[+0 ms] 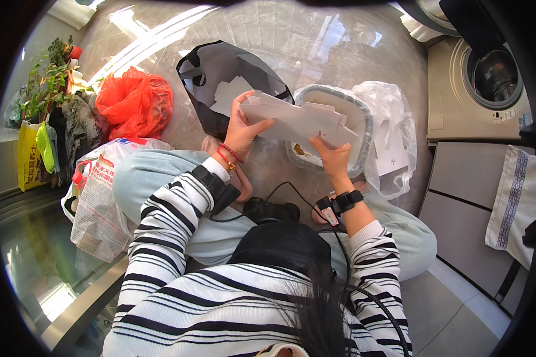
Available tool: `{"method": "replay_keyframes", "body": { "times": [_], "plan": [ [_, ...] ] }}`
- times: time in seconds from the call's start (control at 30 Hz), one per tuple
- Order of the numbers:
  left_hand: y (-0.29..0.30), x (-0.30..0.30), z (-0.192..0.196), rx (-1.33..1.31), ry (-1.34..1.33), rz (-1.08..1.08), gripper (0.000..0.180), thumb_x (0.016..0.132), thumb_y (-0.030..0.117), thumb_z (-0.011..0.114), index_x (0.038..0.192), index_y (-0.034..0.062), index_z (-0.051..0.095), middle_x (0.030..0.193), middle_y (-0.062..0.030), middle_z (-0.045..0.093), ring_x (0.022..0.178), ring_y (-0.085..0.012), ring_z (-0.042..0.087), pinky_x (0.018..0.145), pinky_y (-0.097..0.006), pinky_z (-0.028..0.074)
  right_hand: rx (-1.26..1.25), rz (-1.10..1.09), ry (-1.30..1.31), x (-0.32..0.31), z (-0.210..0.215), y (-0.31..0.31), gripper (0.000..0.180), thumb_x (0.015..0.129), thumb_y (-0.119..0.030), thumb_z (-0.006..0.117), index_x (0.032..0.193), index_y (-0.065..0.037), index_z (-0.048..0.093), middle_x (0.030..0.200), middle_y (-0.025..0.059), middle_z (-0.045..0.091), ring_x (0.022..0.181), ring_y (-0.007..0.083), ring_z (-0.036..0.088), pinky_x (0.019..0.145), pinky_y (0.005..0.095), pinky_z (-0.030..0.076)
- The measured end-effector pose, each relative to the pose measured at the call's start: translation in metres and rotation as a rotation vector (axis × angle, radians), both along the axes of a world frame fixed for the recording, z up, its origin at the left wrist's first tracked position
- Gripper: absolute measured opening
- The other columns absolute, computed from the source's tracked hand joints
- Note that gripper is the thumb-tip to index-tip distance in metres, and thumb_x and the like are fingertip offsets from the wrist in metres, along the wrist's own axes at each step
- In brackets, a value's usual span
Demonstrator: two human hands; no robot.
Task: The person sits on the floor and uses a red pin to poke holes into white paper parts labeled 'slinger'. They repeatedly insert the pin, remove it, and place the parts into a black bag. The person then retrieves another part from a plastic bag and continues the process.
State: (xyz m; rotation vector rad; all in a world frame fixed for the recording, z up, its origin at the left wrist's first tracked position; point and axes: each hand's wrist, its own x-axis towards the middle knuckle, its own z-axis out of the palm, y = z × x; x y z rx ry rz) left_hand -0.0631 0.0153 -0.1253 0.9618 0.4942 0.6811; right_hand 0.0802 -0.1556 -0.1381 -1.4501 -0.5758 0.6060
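Both my hands grip a flattened white cardboard box (286,119) held out in front of me. My left hand (242,130) has its left end, with the thumb lying across the near face. At its right end my right hand (332,156) pinches the lower edge, thumb in front. Behind the left end a large black bag (208,113) gapes, with pale card pieces (233,89) inside it. Below the right end is a white bin (363,110) with a thin liner over its rim. A small yellowish-brown thing (299,150) shows inside the bin.
Right of the bin lies a translucent plastic bag (406,160) holding something white and flat. A red plastic bag (134,104) and a white printed bag (104,208) sit left, near potted plants (50,80). A washing machine (452,89) stands right. A black cable (307,199) crosses my lap.
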Motion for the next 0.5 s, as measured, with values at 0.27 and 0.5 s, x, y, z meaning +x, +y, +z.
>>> {"method": "replay_keyframes", "body": {
  "times": [0.27,0.5],
  "plan": [
    [0.006,-0.003,0.013,0.385,0.169,-0.106,0.068,0.071,0.0,0.076,0.127,0.0073,0.037,0.111,-0.0056,0.055,0.104,-0.0138,0.054,0.09,-0.029,0.044,-0.167,0.092,-0.051,0.016,0.011,-0.011,0.03,0.072,-0.011,0.081,0.096,0.002,0.067,0.092,0.0053,0.069,0.08,0.0121,0.063,0.073,0.0274,0.05],
    [0.001,0.001,0.015,0.255,0.091,-0.115,0.066,0.073,-0.004,0.073,0.127,0.0107,0.038,0.111,-0.0043,0.052,0.106,-0.0137,0.053,0.091,-0.029,0.044,-0.1,0.082,-0.203,0.018,0.011,-0.014,0.038,0.07,-0.014,0.083,0.099,0.003,0.066,0.092,0.007,0.069,0.084,0.0137,0.062,0.075,0.0289,0.049]
  ]
}}
